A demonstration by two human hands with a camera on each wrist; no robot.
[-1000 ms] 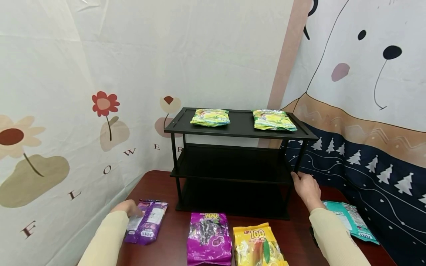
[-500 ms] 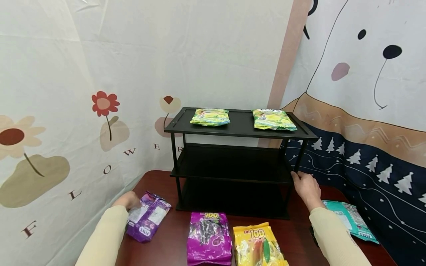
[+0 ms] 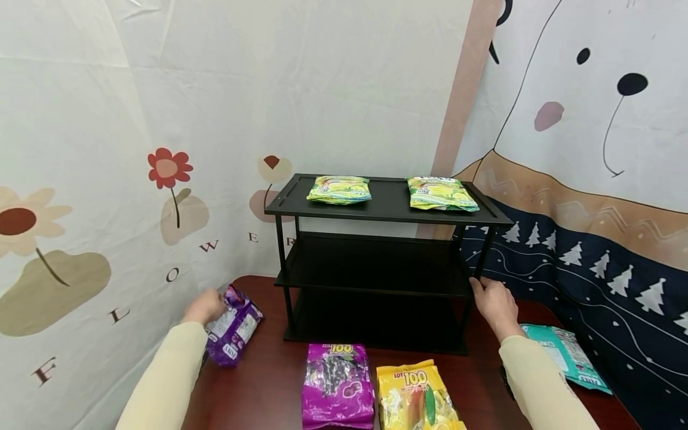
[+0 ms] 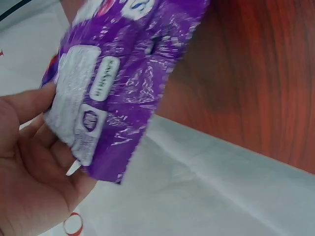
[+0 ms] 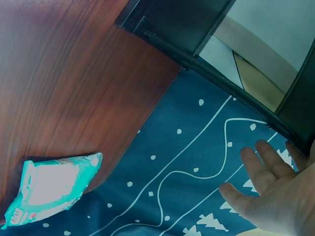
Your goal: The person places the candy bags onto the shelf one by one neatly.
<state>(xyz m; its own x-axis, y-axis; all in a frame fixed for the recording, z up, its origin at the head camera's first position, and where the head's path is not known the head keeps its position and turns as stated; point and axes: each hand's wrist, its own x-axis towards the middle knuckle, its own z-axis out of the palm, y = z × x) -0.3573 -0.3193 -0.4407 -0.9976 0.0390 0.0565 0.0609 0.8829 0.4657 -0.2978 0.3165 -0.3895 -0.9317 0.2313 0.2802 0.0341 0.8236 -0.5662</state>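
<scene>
A purple candy bag (image 3: pixel 235 327) hangs from my left hand (image 3: pixel 205 306), its upper end pinched between thumb and fingers. The left wrist view shows the bag's printed back (image 4: pixel 113 88) and the thumb (image 4: pixel 32 102) pressing its edge. My right hand (image 3: pixel 495 306) touches the right side of a black three-tier rack (image 3: pixel 376 285) at its middle shelf. In the right wrist view several fingers (image 5: pixel 266 174) are extended loosely beside the rack's edge; the thumb is mostly out of frame.
Two green-yellow bags (image 3: pixel 339 190) lie on the top shelf. Before the rack lie a magenta bag (image 3: pixel 337 385) and a yellow bag (image 3: pixel 418 395). A teal bag (image 3: pixel 567 357) rests right of my right forearm. Printed cloth (image 3: pixel 134 107) hangs behind the table.
My left hand has raised the purple bag off the table and moved it away from me toward the back left, tilting it. The right hand and rack stay put.
</scene>
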